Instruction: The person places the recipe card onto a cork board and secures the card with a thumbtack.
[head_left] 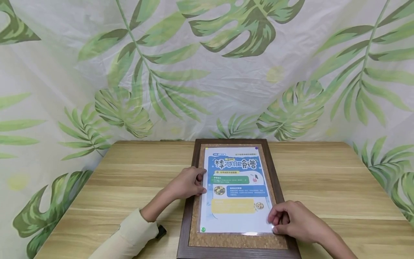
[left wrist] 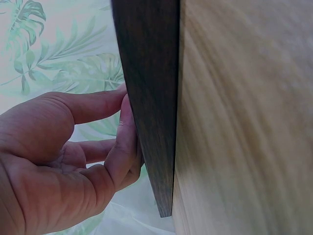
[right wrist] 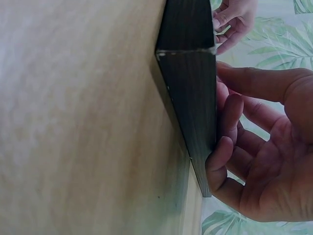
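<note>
A laminated poster (head_left: 237, 223) with blue and white print lies on a cork board (head_left: 239, 241) in a dark wooden frame (head_left: 184, 230). A yellow pin (head_left: 207, 148), a purple pin (head_left: 256, 148) and a green pin (head_left: 203, 229) mark three of its corners. My left hand (head_left: 187, 182) touches the poster's left edge, thumb and forefinger apart. At the lower right corner my right hand (head_left: 295, 221) rests with bent fingers, thumb and forefinger tips spread along the edge. Both wrist views show the fingers against the frame's side, their contact with the poster hidden.
The board lies on a wooden table (head_left: 339, 187), its far end near the table's back edge. Behind hangs a leaf-patterned cloth (head_left: 233, 90). A small black object (head_left: 161, 232) shows beside the left sleeve (head_left: 132, 230).
</note>
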The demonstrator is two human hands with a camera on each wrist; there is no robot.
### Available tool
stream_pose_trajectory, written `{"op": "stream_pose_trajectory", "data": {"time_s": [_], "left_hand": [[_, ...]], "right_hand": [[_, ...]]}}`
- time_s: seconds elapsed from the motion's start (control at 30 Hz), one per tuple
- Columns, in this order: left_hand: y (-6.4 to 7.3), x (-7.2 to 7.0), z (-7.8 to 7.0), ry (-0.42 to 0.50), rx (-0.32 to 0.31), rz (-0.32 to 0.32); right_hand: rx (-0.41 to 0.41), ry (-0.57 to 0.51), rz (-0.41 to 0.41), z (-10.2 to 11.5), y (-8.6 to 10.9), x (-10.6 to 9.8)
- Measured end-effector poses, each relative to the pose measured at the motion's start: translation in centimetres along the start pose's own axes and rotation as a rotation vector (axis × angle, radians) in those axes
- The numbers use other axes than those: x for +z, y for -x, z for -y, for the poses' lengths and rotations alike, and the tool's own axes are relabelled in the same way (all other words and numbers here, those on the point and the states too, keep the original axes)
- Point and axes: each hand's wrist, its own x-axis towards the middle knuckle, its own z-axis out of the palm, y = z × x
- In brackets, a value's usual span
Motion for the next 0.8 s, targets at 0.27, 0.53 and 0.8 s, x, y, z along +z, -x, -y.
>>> {"op": "stream_pose_trajectory", "data": {"time_s": [0.27, 0.53, 0.8], "left_hand": [[0.01, 0.00, -0.02, -0.010, -0.002, -0.001], [-0.01, 0.00, 0.00, -0.019, -0.003, -0.004], [0.04, 0.02, -0.09, -0.010, -0.003, 0.000]], "right_hand": [[0.013, 0.000, 0.005, 0.04, -0.13, -0.08], [0.014, -0.003, -0.001, 0.10, -0.19, -0.15], [0.042, -0.011, 0.001, 0.17, -0.20, -0.13]]}}
